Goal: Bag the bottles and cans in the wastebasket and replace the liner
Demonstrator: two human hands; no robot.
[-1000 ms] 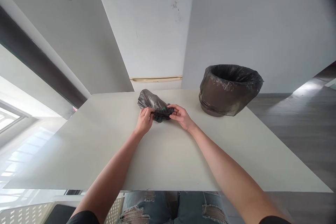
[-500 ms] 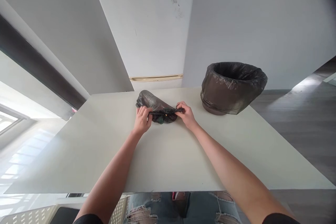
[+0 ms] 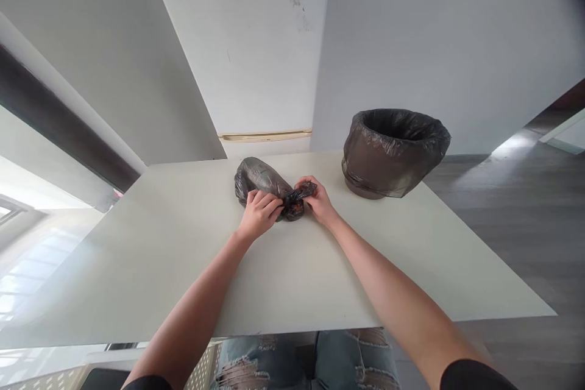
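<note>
A black plastic garbage bag (image 3: 264,175) lies bunched on the white table (image 3: 292,274), with something inside that I cannot make out. My left hand (image 3: 262,213) is closed on its near edge, close to the gathered neck. My right hand (image 3: 320,200) pinches the twisted end of the bag, which sticks up between thumb and fingers. The two hands are a short way apart, with the dark gathered plastic between them.
A brown trash bin (image 3: 381,164) lined with a black bag stands at the table's right rear. Behind the table is a white fridge (image 3: 265,55). A cream perforated basket (image 3: 59,378) sits below the front edge at left, near my jeans (image 3: 256,359).
My hands have come closer together, the left moving right. The bag's stretched edge is now gathered into a bunched, twisted neck. The camera view has shifted slightly.
</note>
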